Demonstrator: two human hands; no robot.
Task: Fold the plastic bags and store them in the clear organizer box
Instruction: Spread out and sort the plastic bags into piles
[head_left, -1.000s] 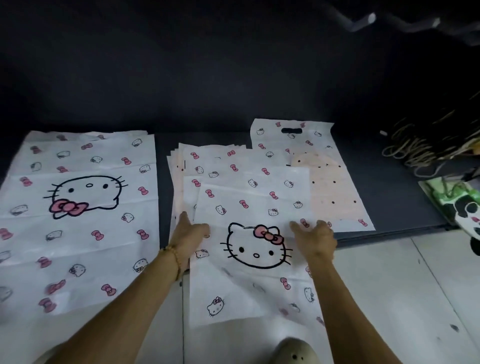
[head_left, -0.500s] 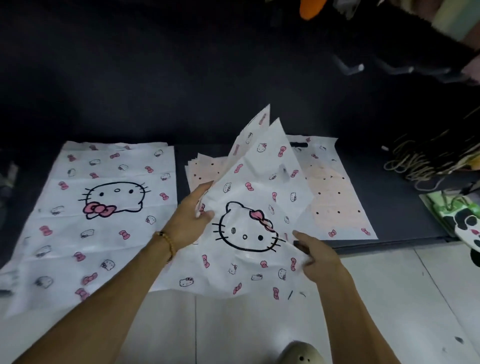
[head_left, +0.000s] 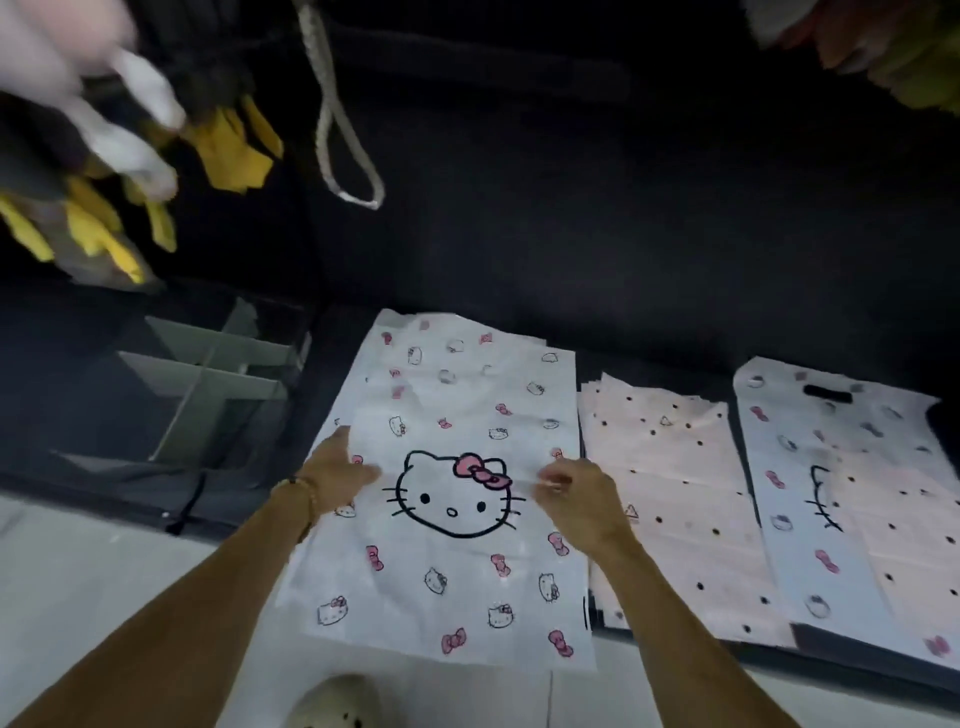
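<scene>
Head view: since half a second ago, the cat-print bag (head_left: 457, 499) has been lowered from mid-air and is laid flat. The left hand (head_left: 340, 480) is pressed on its left edge, fingers straight. The right hand (head_left: 579, 501) is seen at its right edge; grip cannot be told. The clear organizer box (head_left: 208, 384) is located far left.

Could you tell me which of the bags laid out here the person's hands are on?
The white cat-face bag, left of the pink dotted stack; the left hand and right hand rest on its side edges.
</scene>
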